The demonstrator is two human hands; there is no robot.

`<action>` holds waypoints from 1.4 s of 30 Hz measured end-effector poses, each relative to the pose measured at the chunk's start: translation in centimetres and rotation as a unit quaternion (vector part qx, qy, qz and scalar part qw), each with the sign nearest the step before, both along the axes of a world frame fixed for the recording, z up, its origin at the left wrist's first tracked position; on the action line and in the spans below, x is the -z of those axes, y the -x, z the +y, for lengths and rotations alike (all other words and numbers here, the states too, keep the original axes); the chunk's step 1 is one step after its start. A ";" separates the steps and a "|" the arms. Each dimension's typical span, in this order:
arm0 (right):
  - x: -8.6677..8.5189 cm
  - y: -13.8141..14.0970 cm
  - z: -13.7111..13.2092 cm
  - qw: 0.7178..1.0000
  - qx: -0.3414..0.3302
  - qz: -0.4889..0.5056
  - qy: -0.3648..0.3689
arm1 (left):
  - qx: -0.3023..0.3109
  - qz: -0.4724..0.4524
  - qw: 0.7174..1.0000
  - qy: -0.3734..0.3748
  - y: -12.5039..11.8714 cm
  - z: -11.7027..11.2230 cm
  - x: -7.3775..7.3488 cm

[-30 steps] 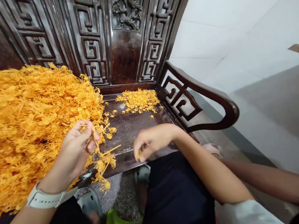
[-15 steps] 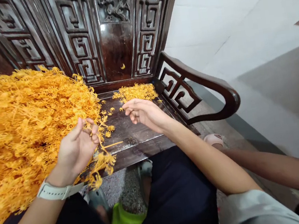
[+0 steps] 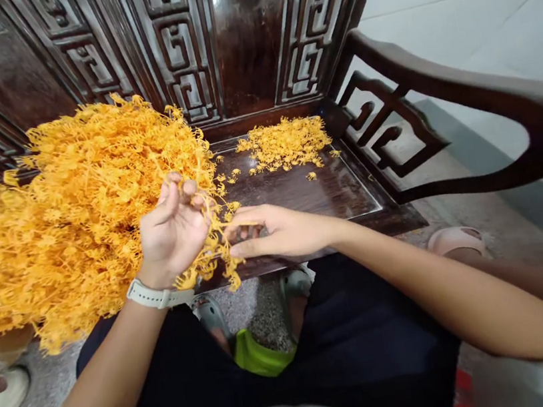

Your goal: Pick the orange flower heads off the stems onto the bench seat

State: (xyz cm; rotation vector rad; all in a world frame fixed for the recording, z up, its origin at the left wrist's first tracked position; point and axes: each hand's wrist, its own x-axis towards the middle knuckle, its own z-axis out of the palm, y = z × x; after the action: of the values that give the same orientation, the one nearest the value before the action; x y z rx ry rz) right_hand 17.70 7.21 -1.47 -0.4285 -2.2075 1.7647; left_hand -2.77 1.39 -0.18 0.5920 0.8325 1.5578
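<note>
Fingers (image 3: 190, 188) half curled, left hand (image 3: 169, 235) holds 1 sprig (image 3: 214, 225), right hand (image 3: 283, 230) beside, grip unclear.

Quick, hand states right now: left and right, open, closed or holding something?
Left hand: half-curled, holding a yellow flower sprig.
Right hand: curled at the sprig; whether it grips cannot be told.

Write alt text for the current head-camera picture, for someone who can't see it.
A person's left hand holds a yellow sprig, with the right hand close by it, at a dark carved wooden bench. A large yellow heap lies at picture left; a small pile of yellow pieces lies near the armrest.
</note>
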 end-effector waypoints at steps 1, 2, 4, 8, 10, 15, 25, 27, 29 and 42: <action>0.0 0.2 -0.3 1.000 -0.001 -0.001 0.000 | -0.019 0.028 0.999 -0.001 0.1 0.1 0.0; 0.0 0.5 -0.6 1.000 0.009 0.005 0.012 | -0.035 0.053 0.998 -0.003 0.1 0.2 0.0; 0.3 0.9 -1.0 0.996 0.049 0.032 0.061 | -0.045 0.078 0.996 -0.016 0.1 0.3 0.0; 0.7 1.5 -0.9 0.981 0.101 0.070 0.150 | -0.040 0.096 0.993 -0.047 0.3 0.3 -0.1; 0.6 1.3 -0.3 0.973 0.136 0.071 0.171 | -0.056 0.126 0.990 -0.043 0.7 0.3 -0.2; -0.4 0.1 1.5 0.948 0.231 0.100 0.196 | -0.092 0.181 0.979 -0.015 2.3 0.5 -0.1; -0.6 -2.0 3.0 0.929 0.204 0.096 0.293 | -0.075 0.258 0.962 -0.042 2.1 0.6 1.1; -0.7 -2.1 3.1 0.927 0.199 0.093 0.303 | -0.077 0.327 0.941 -0.053 2.2 0.9 1.6; -0.7 -2.2 3.2 0.923 0.196 0.091 0.317 | -0.077 0.393 0.915 -0.052 2.3 1.0 2.0; -0.1 -1.4 1.6 0.923 0.071 0.029 0.377 | 0.096 0.430 0.897 -0.044 -0.1 0.3 2.8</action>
State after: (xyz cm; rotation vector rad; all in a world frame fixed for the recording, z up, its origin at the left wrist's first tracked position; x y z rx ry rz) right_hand 19.13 8.78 -1.40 -0.6541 -1.3303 2.4463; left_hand -2.71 1.72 -2.99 1.4401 1.3048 1.1222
